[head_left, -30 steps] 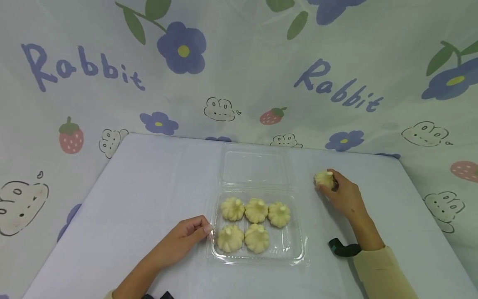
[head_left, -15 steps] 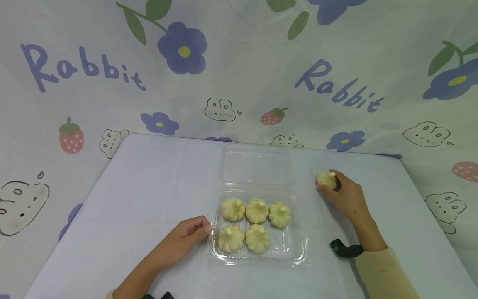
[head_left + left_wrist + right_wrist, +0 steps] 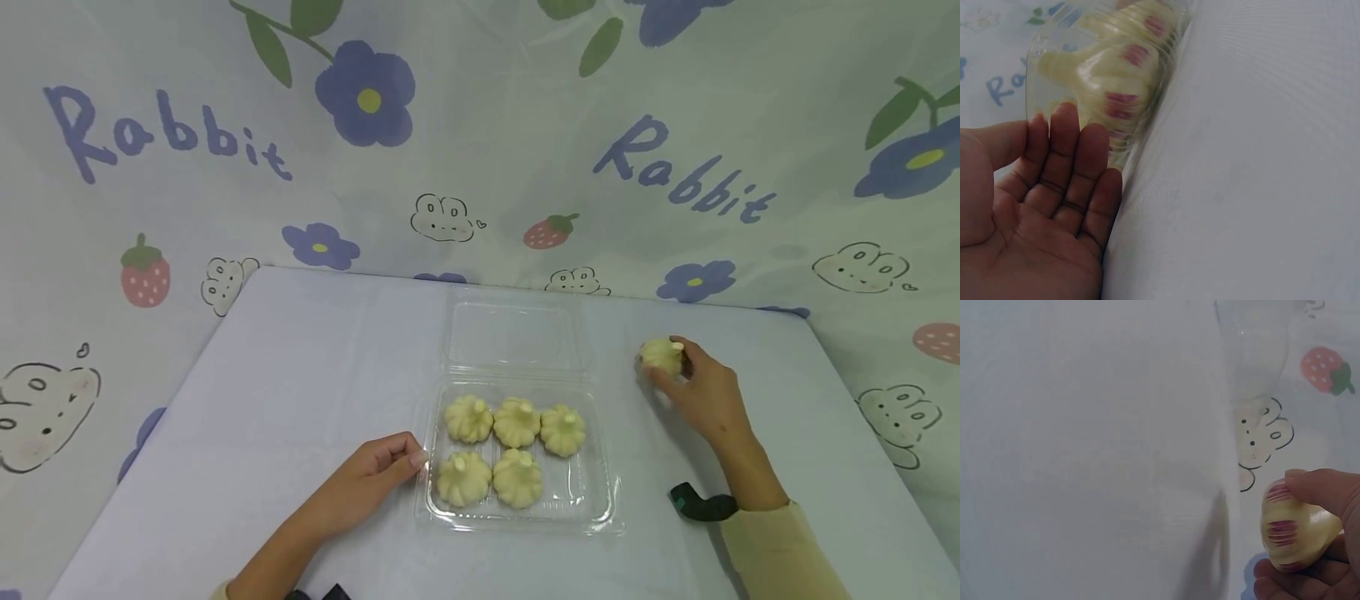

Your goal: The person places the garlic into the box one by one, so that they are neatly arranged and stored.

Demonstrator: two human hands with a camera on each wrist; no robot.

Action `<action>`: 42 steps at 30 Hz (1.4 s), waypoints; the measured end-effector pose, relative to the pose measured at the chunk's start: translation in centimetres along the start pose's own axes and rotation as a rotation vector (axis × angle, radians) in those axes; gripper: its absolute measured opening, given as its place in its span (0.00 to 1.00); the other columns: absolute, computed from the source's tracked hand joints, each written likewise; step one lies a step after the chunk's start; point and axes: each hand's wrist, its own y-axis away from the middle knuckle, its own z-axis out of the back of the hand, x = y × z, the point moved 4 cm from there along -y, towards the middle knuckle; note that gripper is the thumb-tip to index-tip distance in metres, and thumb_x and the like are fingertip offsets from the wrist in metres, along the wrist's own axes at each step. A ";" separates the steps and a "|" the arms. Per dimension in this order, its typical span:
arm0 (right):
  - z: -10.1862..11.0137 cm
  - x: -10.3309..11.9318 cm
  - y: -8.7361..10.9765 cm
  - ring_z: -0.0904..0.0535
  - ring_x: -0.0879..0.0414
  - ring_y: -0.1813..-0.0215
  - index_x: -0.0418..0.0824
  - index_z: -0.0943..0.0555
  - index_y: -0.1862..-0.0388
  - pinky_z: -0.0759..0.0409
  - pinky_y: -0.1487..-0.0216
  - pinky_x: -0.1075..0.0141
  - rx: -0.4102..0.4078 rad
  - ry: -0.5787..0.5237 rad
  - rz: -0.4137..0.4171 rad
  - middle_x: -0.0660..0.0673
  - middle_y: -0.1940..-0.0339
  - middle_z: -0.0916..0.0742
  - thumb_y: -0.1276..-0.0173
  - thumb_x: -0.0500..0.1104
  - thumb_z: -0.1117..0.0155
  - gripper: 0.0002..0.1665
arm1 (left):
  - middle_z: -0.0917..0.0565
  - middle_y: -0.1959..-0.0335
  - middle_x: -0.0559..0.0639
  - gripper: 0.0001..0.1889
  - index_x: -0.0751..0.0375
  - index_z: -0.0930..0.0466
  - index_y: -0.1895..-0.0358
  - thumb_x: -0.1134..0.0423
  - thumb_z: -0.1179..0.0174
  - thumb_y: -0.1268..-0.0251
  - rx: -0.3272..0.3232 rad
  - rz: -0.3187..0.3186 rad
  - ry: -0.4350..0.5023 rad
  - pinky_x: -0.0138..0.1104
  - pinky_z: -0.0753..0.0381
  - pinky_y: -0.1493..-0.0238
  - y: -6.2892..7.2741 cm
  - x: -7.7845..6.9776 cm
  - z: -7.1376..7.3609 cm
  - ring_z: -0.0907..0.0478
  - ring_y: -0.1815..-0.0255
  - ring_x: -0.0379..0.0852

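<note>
My right hand holds a pale garlic bulb between thumb and fingers, right of the box; the right wrist view shows purple streaks on the bulb. An open clear plastic box stands mid-table, its lid folded back. Inside are several garlic bulbs: three in the far row, two in the near row, with the near right spot bare. My left hand rests at the box's left edge. In the left wrist view, its loosely bent fingers touch the box's side.
A white cloth covers the table. Behind it hangs a printed curtain with flowers, rabbits and strawberries. A black curved piece sits at the right wrist. Another dark piece shows by the left forearm.
My right hand has shifted slightly to the right with the garlic bulb in it. The left hand and the box keep their places.
</note>
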 end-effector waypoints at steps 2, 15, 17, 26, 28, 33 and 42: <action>0.3 0.3 0.2 0.19 0.24 0.43 0.26 0.30 0.27 0.20 0.47 0.36 -0.007 0.001 0.006 0.19 0.39 0.20 0.26 0.51 0.29 0.40 | 0.24 0.67 0.55 0.13 0.57 0.21 0.61 0.56 0.47 0.15 0.001 -0.002 0.000 0.35 0.28 0.58 0.0 -0.1 0.0 0.29 0.62 0.43; 2.2 3.0 1.3 0.19 0.25 0.43 0.26 0.29 0.28 0.19 0.49 0.37 -0.038 -0.016 0.074 0.20 0.39 0.19 0.28 0.51 0.26 0.42 | 0.24 0.67 0.54 0.12 0.55 0.21 0.62 0.55 0.47 0.16 -0.004 0.016 -0.005 0.35 0.28 0.58 0.0 -0.2 0.0 0.28 0.61 0.44; 2.5 3.5 1.6 0.19 0.25 0.42 0.27 0.30 0.27 0.19 0.49 0.36 -0.039 -0.015 0.070 0.20 0.39 0.19 0.28 0.52 0.26 0.43 | 0.23 0.66 0.55 0.12 0.55 0.21 0.62 0.56 0.47 0.16 -0.005 0.012 -0.006 0.35 0.28 0.57 0.0 -0.2 0.1 0.28 0.61 0.45; 3.5 5.4 2.9 0.19 0.28 0.39 0.30 0.32 0.25 0.20 0.47 0.35 -0.021 -0.031 0.075 0.25 0.36 0.19 0.28 0.53 0.26 0.44 | 0.23 0.66 0.56 0.13 0.54 0.21 0.62 0.54 0.47 0.16 -0.010 0.030 -0.009 0.35 0.28 0.57 0.2 -0.5 0.0 0.27 0.60 0.46; 3.7 6.0 3.2 0.19 0.29 0.39 0.31 0.31 0.26 0.20 0.47 0.35 -0.020 -0.035 0.089 0.26 0.37 0.18 0.29 0.52 0.26 0.43 | 0.23 0.66 0.56 0.13 0.54 0.21 0.62 0.54 0.47 0.16 -0.010 0.029 -0.009 0.35 0.27 0.57 0.2 -0.5 0.0 0.28 0.60 0.45; 3.9 7.2 4.2 0.17 0.31 0.40 0.33 0.29 0.27 0.20 0.49 0.35 -0.014 -0.034 0.138 0.29 0.40 0.15 0.31 0.52 0.23 0.42 | 0.24 0.66 0.57 0.13 0.55 0.21 0.63 0.55 0.47 0.16 -0.012 0.022 -0.005 0.35 0.28 0.58 0.2 -0.5 0.1 0.29 0.62 0.43; 4.5 9.8 6.2 0.14 0.35 0.43 0.40 0.25 0.28 0.19 0.52 0.38 0.022 -0.016 0.190 0.38 0.44 0.12 0.34 0.53 0.21 0.40 | 0.24 0.67 0.60 0.14 0.57 0.21 0.63 0.55 0.47 0.15 -0.012 0.010 -0.006 0.35 0.28 0.59 0.2 -0.6 0.1 0.29 0.62 0.43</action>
